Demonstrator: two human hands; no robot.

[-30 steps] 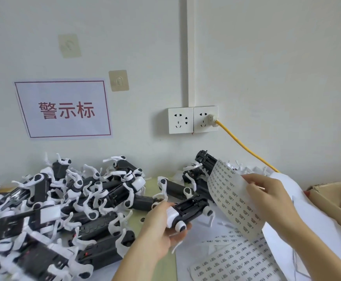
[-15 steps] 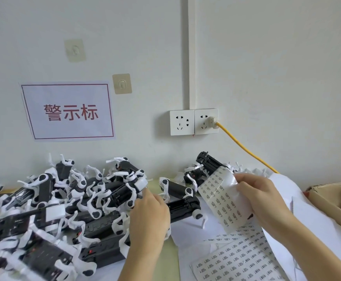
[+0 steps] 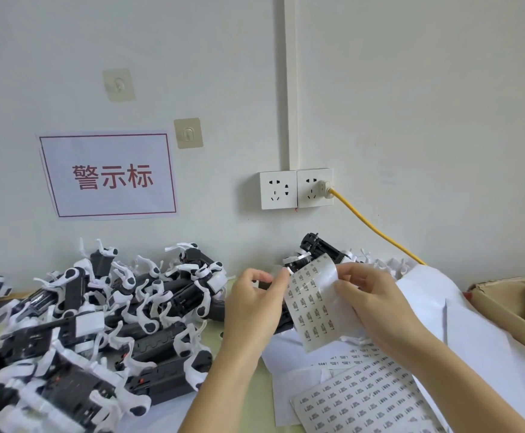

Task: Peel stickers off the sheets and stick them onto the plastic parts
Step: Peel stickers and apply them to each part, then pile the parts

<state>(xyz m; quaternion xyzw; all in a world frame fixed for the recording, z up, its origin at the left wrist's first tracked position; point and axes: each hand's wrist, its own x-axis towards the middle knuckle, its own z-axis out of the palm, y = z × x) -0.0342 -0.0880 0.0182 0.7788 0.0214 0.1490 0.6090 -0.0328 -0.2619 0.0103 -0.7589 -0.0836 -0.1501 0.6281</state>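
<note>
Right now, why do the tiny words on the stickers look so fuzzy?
Head view: the sticker sheet held up in the right hand is curled and catches pale glare near its top, and its print is too small to read; the left hand's fingers look slightly smeared. The wall sign stays sharp.

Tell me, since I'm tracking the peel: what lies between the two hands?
In the head view, the curled sticker sheet spans between left hand and right hand.

I face a plain white wall (image 3: pixel 411 89) with a vertical white cable duct (image 3: pixel 292 89) above a white double socket (image 3: pixel 295 189); left hangs a red-bordered paper sign (image 3: pixel 108 176). The pale green tabletop (image 3: pixel 255 382) lies near me.
</note>
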